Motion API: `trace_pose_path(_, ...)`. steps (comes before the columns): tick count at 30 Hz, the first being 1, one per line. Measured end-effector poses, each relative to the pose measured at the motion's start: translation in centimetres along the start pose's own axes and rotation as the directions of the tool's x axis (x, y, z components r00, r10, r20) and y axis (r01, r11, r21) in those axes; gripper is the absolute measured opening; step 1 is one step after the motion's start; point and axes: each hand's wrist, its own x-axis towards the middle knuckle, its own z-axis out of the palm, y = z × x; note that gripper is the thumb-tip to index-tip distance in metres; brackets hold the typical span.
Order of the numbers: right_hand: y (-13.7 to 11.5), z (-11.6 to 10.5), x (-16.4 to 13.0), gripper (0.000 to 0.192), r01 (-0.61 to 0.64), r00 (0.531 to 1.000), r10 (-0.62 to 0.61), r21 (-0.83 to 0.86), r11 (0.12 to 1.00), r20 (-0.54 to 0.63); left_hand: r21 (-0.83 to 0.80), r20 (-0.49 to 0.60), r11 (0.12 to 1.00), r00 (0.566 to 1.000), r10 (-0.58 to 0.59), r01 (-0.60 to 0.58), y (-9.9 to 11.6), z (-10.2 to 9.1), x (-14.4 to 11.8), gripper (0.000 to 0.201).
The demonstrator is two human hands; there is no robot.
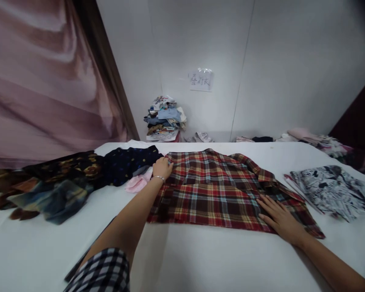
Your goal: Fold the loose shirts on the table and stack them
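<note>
A red, brown and yellow plaid shirt (209, 190) lies spread across the table before me, its lower part folded over in a long strip. At the shirt's far left corner, my left hand (162, 168) is closed on the cloth with its fingers curled; the fingertips are partly hidden. My right hand (281, 219) lies flat with fingers stretched out on the shirt's right part, near a sleeve. Just left of my left hand is a small pink cloth (137, 182).
Dark patterned clothes (127, 164) are heaped on the left of the white table (200, 259). On the right sits a folded black-and-white garment (334, 188). A tall stack of folded clothes (166, 119) stands by the wall, below a handwritten sign (200, 80).
</note>
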Motion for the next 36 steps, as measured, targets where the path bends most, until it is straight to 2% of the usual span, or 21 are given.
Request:
trace_pose_path(1, -0.2, -0.3, 0.0, 0.063, -0.002, 1.0, 0.002, 0.001, 1.0, 0.004, -0.011, 0.011, 0.997, 0.997, 0.075, -0.075, 0.9, 0.7, 0.4, 0.04)
trace_pose_path(3, -0.7, -0.9, 0.1, 0.061, -0.007, 1.0, 0.007, 0.008, 1.0, 0.008, -0.032, 0.098, 0.986, 0.981, 0.166, -0.164, 2.4, 2.5, 0.8, 0.044)
trace_pose_path(7, -1.2, -1.2, -0.2, 0.06, -0.018, 1.0, 0.018, 0.02, 1.0, 0.011, -0.05, 0.295, 0.993, 0.949, 0.114, -0.104, 3.1, 6.0, 0.3, 0.055)
trace_pose_path(10, -1.4, -1.6, -0.5, 0.06, -0.034, 0.999, 0.033, 0.04, 0.999, 0.029, -0.07, 0.3, 0.995, 0.95, 0.085, -0.067, 2.6, 7.4, 0.1, 0.058)
trace_pose_path(13, -1.4, -3.3, 0.7, 0.057, -0.023, 0.997, 0.015, 0.109, 0.994, 0.073, -0.082, 0.285, 0.994, 0.954, 0.091, -0.071, 2.3, 7.6, 0.3, 0.059)
trace_pose_path(15, -1.3, -5.4, 3.2, 0.048, 0.033, 0.999, -0.035, 0.173, 0.984, 0.011, -0.078, 0.29, 0.994, 0.953, 0.091, -0.071, 2.3, 7.6, 0.4, 0.06)
trace_pose_path(16, -1.2, -6.6, 5.1, 0.043, 0.061, 0.997, -0.05, 0.194, 0.979, -0.061, -0.075, 0.291, 0.995, 0.953, 0.09, -0.071, 2.3, 7.5, 0.4, 0.06)
trace_pose_path(18, -0.8, -8.7, 9.5, 0.039, 0.017, 0.976, 0.028, 0.204, 0.979, -0.214, -0.071, 0.289, 0.995, 0.953, 0.09, -0.073, 2.4, 7.5, 0.4, 0.06)
trace_pose_path(20, -0.3, -10.0, 14.3, 0.037, -0.147, 0.954, 0.178, 0.143, 0.979, -0.241, -0.076, 0.276, 0.995, 0.957, 0.089, -0.07, 2.5, 7.4, 0.4, 0.06)
trace_pose_path(23, 0.4, -9.9, 19.8, 0.044, -0.446, 0.877, 0.455, 0.091, 0.891, -0.153, -0.088, 0.255, 0.994, 0.964, 0.08, -0.06, 2.4, 7.6, 0.5, 0.062)
trace_pose_path(25, 0.7, -9.1, 22.0, 0.045, -0.535, 0.834, 0.541, 0.086, 0.841, -0.108, -0.09, 0.247, 0.994, 0.966, 0.08, -0.06, 2.3, 7.8, 0.5, 0.062)
trace_pose_path(26, 0.8, -8.7, 22.7, 0.042, -0.542, 0.829, 0.549, 0.09, 0.836, -0.104, -0.091, 0.245, 0.994, 0.966, 0.082, -0.062, 2.2, 7.9, 0.5, 0.061)
trace_pose_path(29, 0.9, -8.1, 23.7, 0.029, -0.486, 0.856, 0.498, 0.113, 0.867, -0.14, -0.096, 0.234, 0.993, 0.968, 0.089, -0.068, 2.1, 8.1, 0.5, 0.059)
trace_pose_path(32, 1.0, -8.5, 22.9, 0.033, -0.391, 0.886, 0.414, 0.143, 0.909, -0.207, -0.098, 0.223, 0.992, 0.97, 0.096, -0.076, 2.1, 8.0, 0.5, 0.057)
trace_pose_path(34, 0.7, -8.9, 21.1, 0.036, -0.256, 0.92, 0.29, 0.155, 0.954, -0.264, -0.095, 0.226, 0.993, 0.969, 0.097, -0.077, 2.2, 7.9, 0.4, 0.058)
trace_pose_path(36, -0.2, -9.1, 18.2, 0.036, -0.046, 0.948, 0.083, 0.127, 0.991, -0.306, -0.092, 0.233, 0.993, 0.968, 0.089, -0.069, 2.3, 7.8, 0.4, 0.059)
